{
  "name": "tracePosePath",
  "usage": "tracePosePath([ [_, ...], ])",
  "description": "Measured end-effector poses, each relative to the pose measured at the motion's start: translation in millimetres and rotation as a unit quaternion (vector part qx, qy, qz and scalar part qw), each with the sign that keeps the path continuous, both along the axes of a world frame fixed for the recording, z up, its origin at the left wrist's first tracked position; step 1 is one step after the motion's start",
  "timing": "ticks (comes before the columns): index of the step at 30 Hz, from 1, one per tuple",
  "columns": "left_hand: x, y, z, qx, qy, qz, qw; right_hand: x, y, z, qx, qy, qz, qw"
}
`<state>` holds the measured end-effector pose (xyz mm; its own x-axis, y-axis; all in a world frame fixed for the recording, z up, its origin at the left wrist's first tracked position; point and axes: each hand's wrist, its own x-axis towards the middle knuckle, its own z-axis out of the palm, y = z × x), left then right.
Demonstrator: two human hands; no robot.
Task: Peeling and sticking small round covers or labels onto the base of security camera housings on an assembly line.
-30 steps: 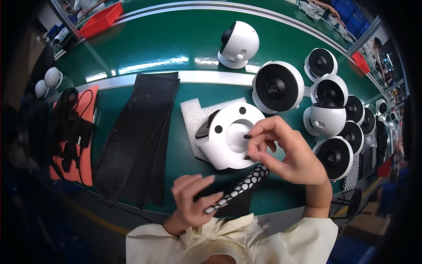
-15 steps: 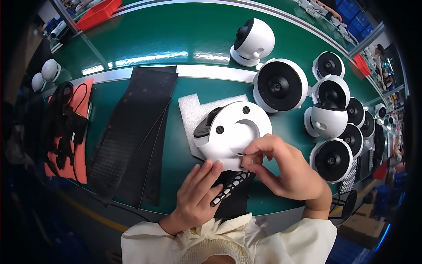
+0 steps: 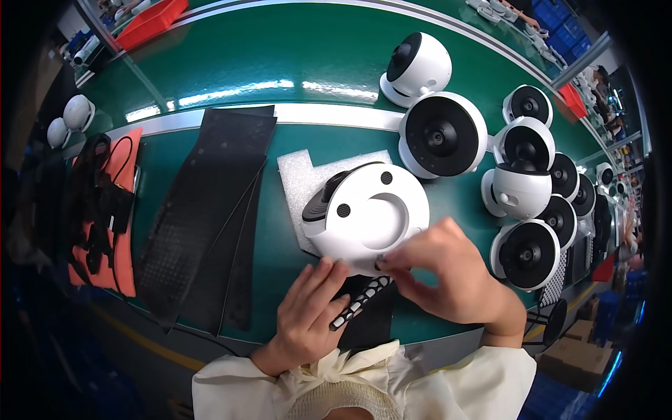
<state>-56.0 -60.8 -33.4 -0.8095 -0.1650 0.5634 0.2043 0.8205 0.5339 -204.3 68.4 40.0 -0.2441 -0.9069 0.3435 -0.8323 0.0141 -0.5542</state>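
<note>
A white ball-shaped camera (image 3: pixel 336 241) lies tipped over before me, its round base with a circular recess facing up. Two dark round pads (image 3: pixel 386 178) sit on that base. My left hand (image 3: pixel 308 311) lies against the near left edge with its fingers stretched out and touching the base. By its thumb slants a strip of black round pads on white backing (image 3: pixel 360 303); whether the thumb grips it is unclear. Closed in a pinch, my right hand (image 3: pixel 448 276) presses a small black pad (image 3: pixel 380 264) at the base's near edge; its fingers partly hide that spot.
White foam (image 3: pixel 292 182) lies under the camera. Black sheets (image 3: pixel 203 210) lie to the left, beside orange foam (image 3: pixel 128 245) with black cables. More white cameras (image 3: pixel 442 136) stand behind and to the right. A metal rail (image 3: pixel 336 115) crosses the green bench.
My right hand has come down slightly along the base's near edge, and its fingertips now press there. The left hand stays at the base. The whole view has shifted slightly.
</note>
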Motion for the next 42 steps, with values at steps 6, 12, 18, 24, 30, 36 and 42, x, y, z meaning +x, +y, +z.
tracePosePath([
  [6,6,2,0,-0.006,-0.034,-0.004,0.999,18,11,-16,-0.069,0.500,0.019,0.863],
  [12,11,2,-1,-0.015,-0.037,0.011,0.999,0,17,-12,-0.088,-0.075,-0.046,0.992],
  [18,7,3,-4,0.020,-0.029,-0.010,0.999,-27,24,-20,-0.076,-0.260,-0.160,0.949],
  [24,5,0,-3,0.021,-0.014,-0.010,1.000,-25,17,-12,-0.035,-0.180,-0.127,0.975],
  [30,7,-1,-2,0.012,-0.015,0.004,1.000,-15,13,-7,-0.023,-0.175,-0.115,0.978],
  [36,3,1,2,0.004,-0.017,0.002,1.000,5,25,-15,0.021,0.435,-0.089,0.896],
  [42,4,-4,-6,0.020,-0.001,-0.014,1.000,-23,15,-21,-0.007,-0.277,-0.214,0.937],
])
